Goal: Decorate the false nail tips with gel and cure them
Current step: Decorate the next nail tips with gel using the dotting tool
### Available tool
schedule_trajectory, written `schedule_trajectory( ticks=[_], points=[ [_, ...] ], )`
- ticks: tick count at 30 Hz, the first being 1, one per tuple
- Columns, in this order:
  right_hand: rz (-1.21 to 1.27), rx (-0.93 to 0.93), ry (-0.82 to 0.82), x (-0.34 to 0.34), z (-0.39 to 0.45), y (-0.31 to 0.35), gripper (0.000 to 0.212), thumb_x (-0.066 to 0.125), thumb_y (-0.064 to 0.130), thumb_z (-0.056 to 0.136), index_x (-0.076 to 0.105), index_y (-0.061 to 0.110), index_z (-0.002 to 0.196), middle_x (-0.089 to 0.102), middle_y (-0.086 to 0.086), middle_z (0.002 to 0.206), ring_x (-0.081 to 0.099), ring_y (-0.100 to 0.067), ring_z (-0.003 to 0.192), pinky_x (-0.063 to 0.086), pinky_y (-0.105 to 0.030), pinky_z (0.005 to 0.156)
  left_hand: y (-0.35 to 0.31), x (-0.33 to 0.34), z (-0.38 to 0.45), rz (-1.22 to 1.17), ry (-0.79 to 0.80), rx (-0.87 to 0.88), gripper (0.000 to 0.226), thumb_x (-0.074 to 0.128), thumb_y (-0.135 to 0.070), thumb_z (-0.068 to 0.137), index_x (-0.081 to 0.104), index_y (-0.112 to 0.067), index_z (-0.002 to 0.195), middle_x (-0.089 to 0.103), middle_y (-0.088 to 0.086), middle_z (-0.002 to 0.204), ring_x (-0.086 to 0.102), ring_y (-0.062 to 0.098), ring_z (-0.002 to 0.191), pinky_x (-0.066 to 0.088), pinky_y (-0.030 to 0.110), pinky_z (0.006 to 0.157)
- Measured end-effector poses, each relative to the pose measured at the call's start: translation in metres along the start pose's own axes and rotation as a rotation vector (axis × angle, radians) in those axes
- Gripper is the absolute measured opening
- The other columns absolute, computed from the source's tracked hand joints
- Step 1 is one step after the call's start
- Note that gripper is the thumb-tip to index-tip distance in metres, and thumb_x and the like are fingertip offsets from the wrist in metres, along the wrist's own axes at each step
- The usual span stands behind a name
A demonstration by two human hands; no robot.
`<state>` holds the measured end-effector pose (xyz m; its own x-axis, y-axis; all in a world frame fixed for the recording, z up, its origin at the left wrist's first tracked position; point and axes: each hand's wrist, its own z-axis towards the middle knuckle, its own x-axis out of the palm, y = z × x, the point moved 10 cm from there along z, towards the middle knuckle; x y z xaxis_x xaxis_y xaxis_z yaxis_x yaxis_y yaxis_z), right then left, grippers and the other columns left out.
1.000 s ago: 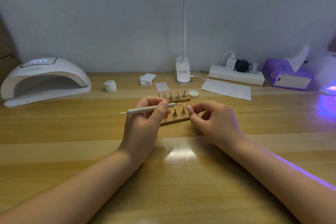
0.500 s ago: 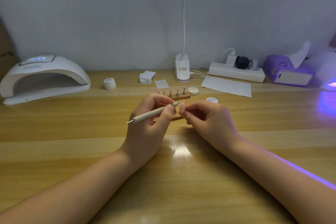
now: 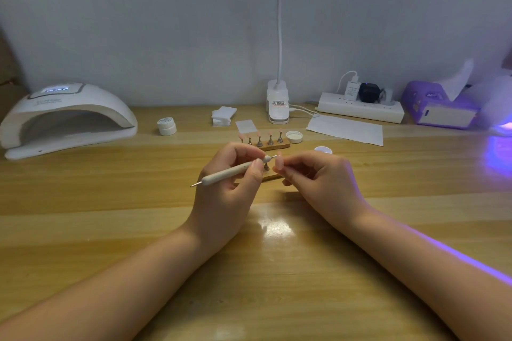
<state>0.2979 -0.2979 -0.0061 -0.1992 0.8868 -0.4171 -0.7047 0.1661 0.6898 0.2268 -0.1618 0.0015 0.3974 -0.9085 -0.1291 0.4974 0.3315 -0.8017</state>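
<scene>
My left hand (image 3: 227, 188) grips a pale dotting pen (image 3: 232, 171), its far tip pointing right at a pink nail tip (image 3: 278, 162). My right hand (image 3: 318, 180) pinches that nail tip between thumb and fingers. Behind my hands a wooden strip (image 3: 273, 146) carries several pink nail tips on metal stands. A second wooden strip (image 3: 270, 176) lies mostly hidden between my hands, with one bare stand showing. An open gel pot (image 3: 323, 150) sits just beyond my right hand, its lid (image 3: 294, 136) farther back.
A white curing lamp (image 3: 66, 116) stands at far left, a closed white jar (image 3: 166, 126) beside it. Wipe pads (image 3: 223, 116), a desk lamp base (image 3: 278, 104), a paper sheet (image 3: 346, 129), a power strip (image 3: 360, 109) and a purple tissue box (image 3: 440, 108) line the back.
My right hand has lifted a nail tip off the near strip and brought it up to the pen tip. My left hand tilted the pen, its rear end now lower.
</scene>
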Motion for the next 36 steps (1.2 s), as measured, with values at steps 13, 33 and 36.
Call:
schedule_trajectory(
  ticks=[13,33,36],
  points=[
    [0.030,0.013,-0.012,0.0004,-0.0002,-0.0067,0.016,0.072,0.008,0.084,0.074,0.018,0.096,0.073,0.008,0.089,0.070,-0.013,0.067,0.059,-0.033,0.064,0.0008,0.0007,0.0000,0.011,0.006,0.006,0.008,0.059,-0.018,0.087,0.063,-0.025,0.089,0.067,0.001,0.085,0.066,0.021,0.079,0.055,0.049,0.073],
    [-0.009,-0.021,-0.011,0.0008,-0.0003,-0.0042,0.015,0.071,0.007,0.085,0.075,0.014,0.098,0.073,0.005,0.090,0.069,-0.013,0.068,0.059,-0.031,0.062,-0.0013,0.0009,-0.0002,0.016,0.008,0.011,0.006,0.058,-0.017,0.088,0.063,-0.019,0.090,0.067,0.000,0.084,0.066,0.021,0.080,0.055,0.050,0.074],
    [-0.021,-0.023,-0.011,0.0010,-0.0001,-0.0047,0.014,0.071,0.008,0.086,0.075,0.014,0.098,0.072,0.007,0.090,0.069,-0.011,0.066,0.059,-0.030,0.061,-0.0020,0.0013,0.0000,0.019,0.009,0.013,0.005,0.058,-0.017,0.088,0.063,-0.018,0.089,0.067,-0.001,0.084,0.066,0.020,0.080,0.055,0.049,0.074]
  ],
)
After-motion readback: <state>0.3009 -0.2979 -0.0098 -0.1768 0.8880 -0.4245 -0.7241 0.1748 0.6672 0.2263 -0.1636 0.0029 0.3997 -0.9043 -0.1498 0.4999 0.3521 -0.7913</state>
